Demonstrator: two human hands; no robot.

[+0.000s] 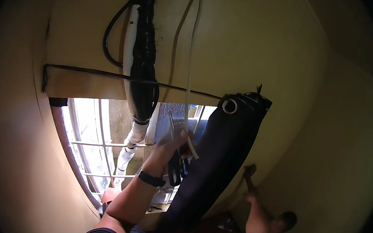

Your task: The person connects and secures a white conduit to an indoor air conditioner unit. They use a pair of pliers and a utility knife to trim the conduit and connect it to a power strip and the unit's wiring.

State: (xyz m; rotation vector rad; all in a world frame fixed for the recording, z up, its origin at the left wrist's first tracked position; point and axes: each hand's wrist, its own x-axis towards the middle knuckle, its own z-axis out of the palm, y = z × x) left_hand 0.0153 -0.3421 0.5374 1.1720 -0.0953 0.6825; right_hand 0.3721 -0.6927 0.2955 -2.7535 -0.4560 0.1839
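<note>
My left hand, wearing a black wristband, is closed around black-handled scissors at the barred window, their metal blades pointing up. A thin white tube hangs down through or across that hand. My right hand is low on the right by the wall, closed on a dark thing that I cannot make out in the shadow. A long black padded cover with a metal ring hangs between my hands. A thick pipe bundle, wrapped in black and white, runs down beside the left hand into the window.
The window grille fills the lower middle, beneath a black cable strung across the yellow wall. A looped black cable is beside the bundle. Another person's head shows low at the right, close to my right arm.
</note>
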